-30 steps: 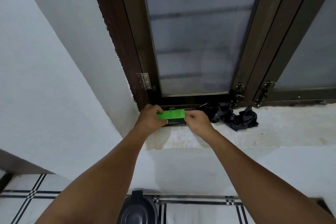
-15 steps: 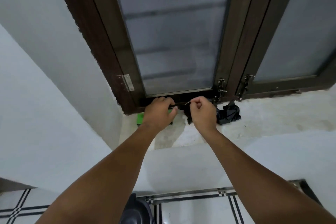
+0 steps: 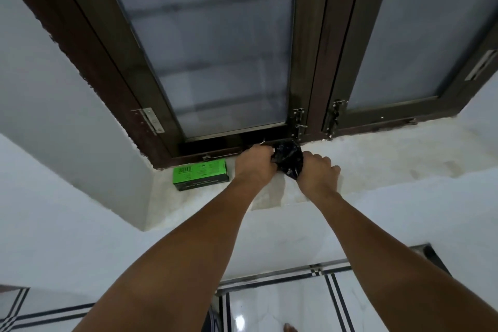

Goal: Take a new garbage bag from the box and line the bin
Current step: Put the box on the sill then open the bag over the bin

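— Both hands are on the bag [image 3: 287,160]: left hand [image 3: 253,166] curled round its near-left edge, right hand [image 3: 317,172] gripping the lower right. It sits bunched on the sill [image 3: 377,164] against the window frame, at about one o'clock from the box [image 3: 200,174].

— How will it handle?

— Thin black plastic, I'd judge: almost weightless, limp, slick where the layers cling. It won't break, but a hard tug at one spot could stretch or tear it. I'd hunt for the open hem, pinch one layer in each hand and pull them apart, rather than squeeze the wad.

— Can you see that hem?

— No. The bag is a crumpled dark lump; folds, seam and mouth are lost in the black, and my knuckles cover both its sides. I can't tell whether it's one bag or several stuck together.

— And the bin?

— Hardly in view. A dark curved edge [image 3: 213,318] at six o'clock, by my left forearm at the bottom of the picture, may be it, but it's cut off. The box's opening isn't visible either; I see only its green top with a barcode.
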A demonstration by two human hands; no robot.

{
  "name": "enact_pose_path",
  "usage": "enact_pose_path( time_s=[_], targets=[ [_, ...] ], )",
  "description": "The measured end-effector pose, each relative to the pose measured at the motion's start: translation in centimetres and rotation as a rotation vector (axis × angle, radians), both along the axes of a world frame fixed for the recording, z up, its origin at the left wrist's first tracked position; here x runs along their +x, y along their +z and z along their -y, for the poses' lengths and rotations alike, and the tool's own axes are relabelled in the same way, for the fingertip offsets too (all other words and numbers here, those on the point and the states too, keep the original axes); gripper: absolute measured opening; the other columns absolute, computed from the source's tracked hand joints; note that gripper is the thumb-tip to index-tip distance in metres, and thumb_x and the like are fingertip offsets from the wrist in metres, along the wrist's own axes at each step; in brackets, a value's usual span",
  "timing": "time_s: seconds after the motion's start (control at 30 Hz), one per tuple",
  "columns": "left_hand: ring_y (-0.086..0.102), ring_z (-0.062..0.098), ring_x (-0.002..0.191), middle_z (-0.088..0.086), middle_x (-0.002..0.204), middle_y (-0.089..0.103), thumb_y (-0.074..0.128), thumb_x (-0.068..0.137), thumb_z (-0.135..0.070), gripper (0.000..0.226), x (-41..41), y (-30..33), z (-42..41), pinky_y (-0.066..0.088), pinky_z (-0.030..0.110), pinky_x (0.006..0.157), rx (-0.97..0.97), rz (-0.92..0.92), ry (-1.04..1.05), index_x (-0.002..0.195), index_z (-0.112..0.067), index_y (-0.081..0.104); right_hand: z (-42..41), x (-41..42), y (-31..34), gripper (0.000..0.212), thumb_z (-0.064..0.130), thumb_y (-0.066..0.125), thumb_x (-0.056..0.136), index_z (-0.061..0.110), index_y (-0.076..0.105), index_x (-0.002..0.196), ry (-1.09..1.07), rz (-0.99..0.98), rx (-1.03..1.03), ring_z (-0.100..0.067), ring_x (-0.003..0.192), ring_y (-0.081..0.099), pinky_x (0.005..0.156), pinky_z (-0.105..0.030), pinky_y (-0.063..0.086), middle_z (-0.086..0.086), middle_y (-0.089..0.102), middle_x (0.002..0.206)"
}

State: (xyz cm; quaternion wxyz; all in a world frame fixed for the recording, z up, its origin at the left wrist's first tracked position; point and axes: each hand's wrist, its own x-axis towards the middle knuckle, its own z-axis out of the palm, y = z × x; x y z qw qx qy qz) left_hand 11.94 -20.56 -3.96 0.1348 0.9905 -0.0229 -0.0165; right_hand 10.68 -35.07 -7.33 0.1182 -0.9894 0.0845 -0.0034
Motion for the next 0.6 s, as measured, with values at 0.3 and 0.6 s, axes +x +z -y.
enact_pose_path(
  time_s=[0.3,0.6],
  targets=[
    [0.053,0.020,0.067,-0.004,0.067,0.057,0.055,0.085,-0.034,0.019,-4.1,2.0,-0.9,0.043,0.036,0.064,-0.681,0.149,0.248,0.074,-0.021,0.049,-2.2,-3.2,0.7,0.032,0.039,0.059,0.097,0.014,0.055,0.078,0.042,0.324,0.514,-0.025,0.089,0.054,0.071,-0.042,0.048,-0.006,0.061,0.084],
    [0.051,0.016,0.068,-0.003,0.073,0.054,0.056,0.098,-0.025,0.019,-13.2,5.1,-9.6,0.043,0.035,0.068,-0.934,0.303,0.494,0.082,-0.016,0.051,-7.1,-14.3,3.9,0.049,0.038,0.062,0.097,0.011,0.040,0.062,-0.124,0.308,0.988,-0.016,0.056,0.040,0.054,-0.030,0.030,0.000,0.043,0.059]
  ],
)
